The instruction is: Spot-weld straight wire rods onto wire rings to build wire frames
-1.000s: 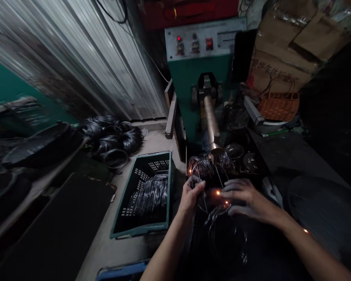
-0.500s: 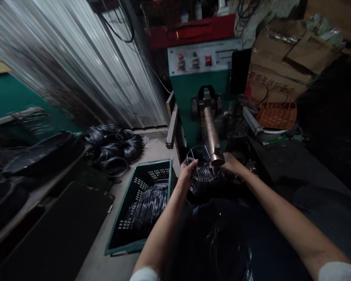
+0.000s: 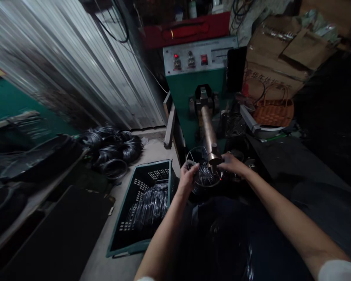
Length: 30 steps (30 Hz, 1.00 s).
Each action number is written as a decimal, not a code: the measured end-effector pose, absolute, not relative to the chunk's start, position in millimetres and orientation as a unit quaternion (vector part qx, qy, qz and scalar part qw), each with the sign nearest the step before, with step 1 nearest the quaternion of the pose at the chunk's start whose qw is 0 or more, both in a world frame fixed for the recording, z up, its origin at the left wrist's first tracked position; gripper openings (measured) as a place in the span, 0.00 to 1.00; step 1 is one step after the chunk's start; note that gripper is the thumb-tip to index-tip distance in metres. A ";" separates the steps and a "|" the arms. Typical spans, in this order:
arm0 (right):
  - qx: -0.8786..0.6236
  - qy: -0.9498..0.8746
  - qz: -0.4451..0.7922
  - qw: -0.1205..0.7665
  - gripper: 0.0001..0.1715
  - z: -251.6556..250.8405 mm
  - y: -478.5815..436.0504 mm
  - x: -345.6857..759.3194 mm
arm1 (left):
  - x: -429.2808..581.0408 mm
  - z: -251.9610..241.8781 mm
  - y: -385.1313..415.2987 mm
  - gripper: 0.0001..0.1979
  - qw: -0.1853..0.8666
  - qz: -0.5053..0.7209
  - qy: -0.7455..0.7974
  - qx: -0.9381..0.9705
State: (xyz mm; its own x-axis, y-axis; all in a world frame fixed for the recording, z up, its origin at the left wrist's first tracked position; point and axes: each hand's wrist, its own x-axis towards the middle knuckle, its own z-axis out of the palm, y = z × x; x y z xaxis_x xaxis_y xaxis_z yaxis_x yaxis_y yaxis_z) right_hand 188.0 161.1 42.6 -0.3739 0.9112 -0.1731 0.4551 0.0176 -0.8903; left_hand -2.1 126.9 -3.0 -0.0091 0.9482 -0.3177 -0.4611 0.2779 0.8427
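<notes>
Both my hands hold a thin wire ring (image 3: 193, 154) under the tip of the copper-coloured arm (image 3: 209, 132) that sticks out of the green machine (image 3: 199, 82). My left hand (image 3: 187, 177) is closed on the ring's left side. My right hand (image 3: 232, 164) grips its right side beside the arm's tip, where a small red spark glows. A pile of finished wire rings (image 3: 204, 175) lies just below the hands. More wire loops (image 3: 236, 253) rest dimly on the dark surface near my lap.
A green slotted crate (image 3: 140, 207) with several wire rings stands on the floor at left. Black wire coils (image 3: 114, 144) lie by the corrugated metal wall (image 3: 76, 66). A small fan (image 3: 236, 125), a woven basket (image 3: 273, 111) and cardboard boxes (image 3: 280, 50) sit right of the machine.
A second ago my hands were lower, over the ring pile amid sparks. They rose to the arm's tip with a wire ring and now hold it there.
</notes>
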 end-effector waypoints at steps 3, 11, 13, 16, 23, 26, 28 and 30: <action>-0.507 -0.677 0.487 0.219 0.22 52.4 120.8 215.7 | 27.3 3.3 68.1 0.20 0.652 0.519 0.478 0.278; -0.599 -0.732 0.300 0.122 0.21 12.4 89.4 312.5 | 108.5 -24.7 40.3 0.16 0.634 0.445 0.510 0.374; -0.630 -0.723 0.254 0.125 0.21 0.5 119.1 320.2 | 114.1 -23.3 69.1 0.17 0.609 0.423 0.516 0.429; -0.669 -0.703 0.204 0.131 0.19 -17.9 159.1 319.5 | 105.5 -21.8 88.0 0.26 0.540 0.377 0.538 0.526; -0.782 -0.599 0.160 0.068 0.19 -67.1 99.6 382.4 | 31.0 -55.8 -17.4 0.18 0.389 -0.002 0.598 0.701; -0.845 -0.510 0.159 -0.005 0.19 -74.5 14.1 438.9 | 5.6 -66.1 -60.4 0.15 0.318 -0.148 0.572 0.742; -0.873 -0.453 0.170 -0.054 0.19 -76.8 -43.3 463.3 | -2.7 -68.7 -70.1 0.13 0.278 -0.178 0.554 0.765; -0.886 -0.412 0.192 -0.092 0.18 -82.7 -88.8 473.5 | -4.6 -67.6 -67.6 0.14 0.269 -0.194 0.541 0.773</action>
State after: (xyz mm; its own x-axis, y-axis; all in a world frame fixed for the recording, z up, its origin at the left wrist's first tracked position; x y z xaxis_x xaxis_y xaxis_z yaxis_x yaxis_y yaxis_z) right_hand 473.5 -88.8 -82.7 0.5863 0.6952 -0.4158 0.7659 -0.6430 0.0047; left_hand -4.6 -67.6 -67.6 0.3396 0.7321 -0.5905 0.9405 -0.2706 0.2055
